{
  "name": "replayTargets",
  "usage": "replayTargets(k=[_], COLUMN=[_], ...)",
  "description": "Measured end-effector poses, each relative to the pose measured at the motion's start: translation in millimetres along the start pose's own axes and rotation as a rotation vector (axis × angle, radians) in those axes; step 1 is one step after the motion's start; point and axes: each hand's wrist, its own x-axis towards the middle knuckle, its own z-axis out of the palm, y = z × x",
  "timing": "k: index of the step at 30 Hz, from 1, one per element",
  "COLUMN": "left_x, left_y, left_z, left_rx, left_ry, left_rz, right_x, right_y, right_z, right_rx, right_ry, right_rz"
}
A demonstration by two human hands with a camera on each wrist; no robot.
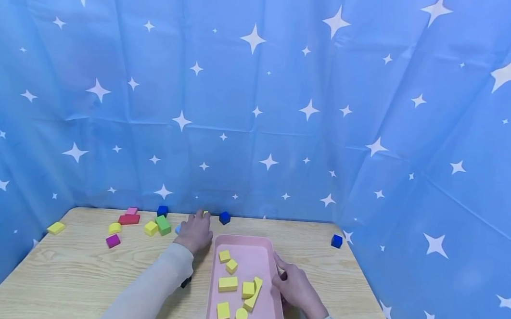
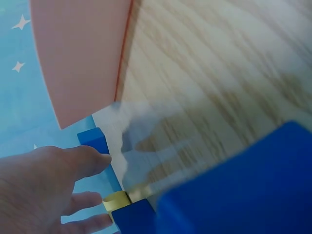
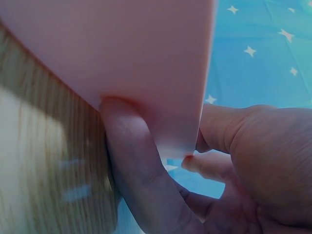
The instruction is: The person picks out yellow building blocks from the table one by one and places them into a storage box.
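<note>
My left hand (image 1: 196,231) reaches to the table's back edge, fingers spread and the thumb apart. In the left wrist view its fingertips come right up to a yellow block (image 2: 117,200) with a curved side, beside a blue block (image 2: 134,217). Another blue block (image 2: 92,140) lies beyond the thumb. My right hand (image 1: 296,287) grips the pink tray (image 1: 251,248) by its right wall. In the right wrist view a finger (image 3: 129,136) presses low on the wall's outside, while the thumb goes over the rim. Several yellow blocks (image 1: 228,284) lie in the tray.
At the back left lie a red block (image 1: 129,219), a pink one (image 1: 132,211), a green one (image 1: 163,225), a purple one (image 1: 113,241) and several yellow ones (image 1: 151,228). A blue block (image 1: 337,241) sits near the right edge. A starry blue curtain (image 1: 254,178) borders the table.
</note>
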Motion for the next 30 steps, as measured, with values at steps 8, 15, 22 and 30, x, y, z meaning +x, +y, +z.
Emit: replayTargets(k=[8,15,22,30], left_x=[0.9,-1.0,-4.3,-8.2], left_y=[1.2,-2.5,-9.3,-12.8], left_z=[-1.3,-1.7,-1.4,-2.2], left_rx=[-0.012,-0.019,-0.026,-0.079], left_ry=[0.048,0.067,0.051,0.034], left_rz=[-0.008,0.006,0.068,0.078], right_x=[-0.3,0.7,2.8,2.4], right_y=[2,2,3,3], right_z=[1,0,0,-1], right_rx=[0.007,0.001,0.005,0.001], right_ry=[0.003,-0.003,-0.008,-0.010], right_rz=[-0.001,0.000,0.020,0.006])
